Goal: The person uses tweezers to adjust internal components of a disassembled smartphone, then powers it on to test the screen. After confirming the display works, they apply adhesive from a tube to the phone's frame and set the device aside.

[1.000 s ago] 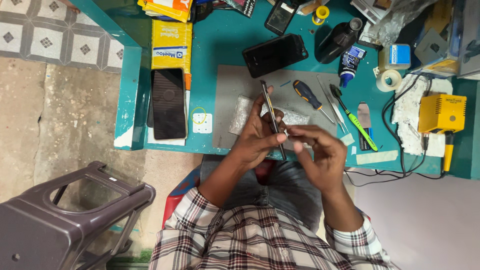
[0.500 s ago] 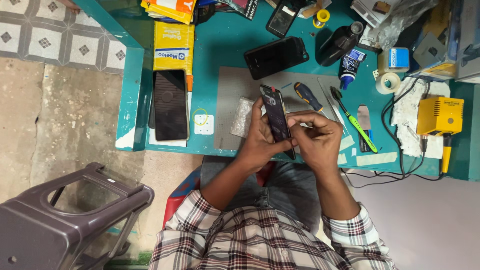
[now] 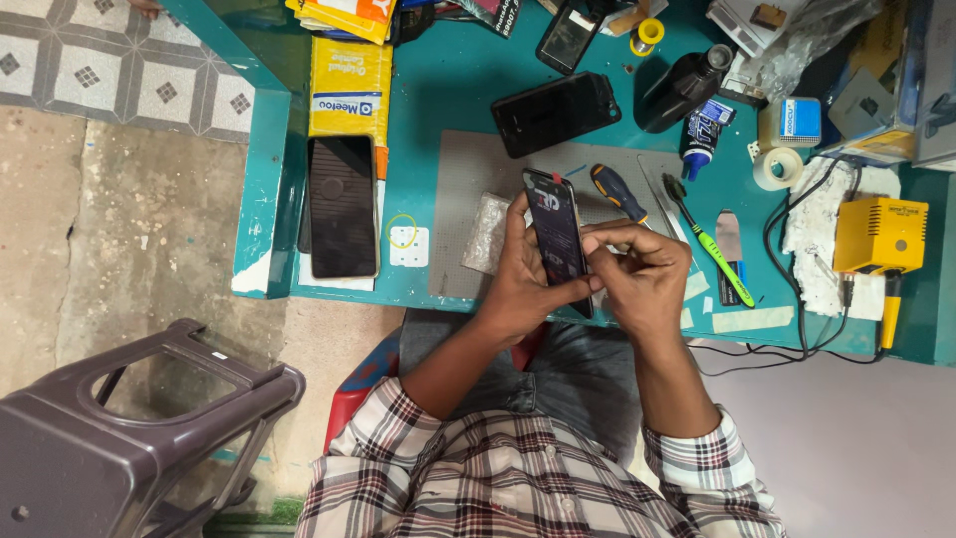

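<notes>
Head view: the left hand [image 3: 523, 284] wraps closed around a dark phone [image 3: 556, 231], held upright over the tabletop [image 3: 448, 90]. The right hand [image 3: 642, 274] curls its fingers against the phone's right edge. A blue-handled screwdriver [image 3: 617, 191] lies just beyond the hands

Glossy glass, matt mat, painted wood

Shiny black phone [image 3: 556, 237] at centre; dull grey mat [image 3: 468, 189] beneath; smooth teal table [image 3: 448, 80]; matt plastic stool [image 3: 119, 438] lower left; woven checked shirt [image 3: 518, 478] below.
</notes>
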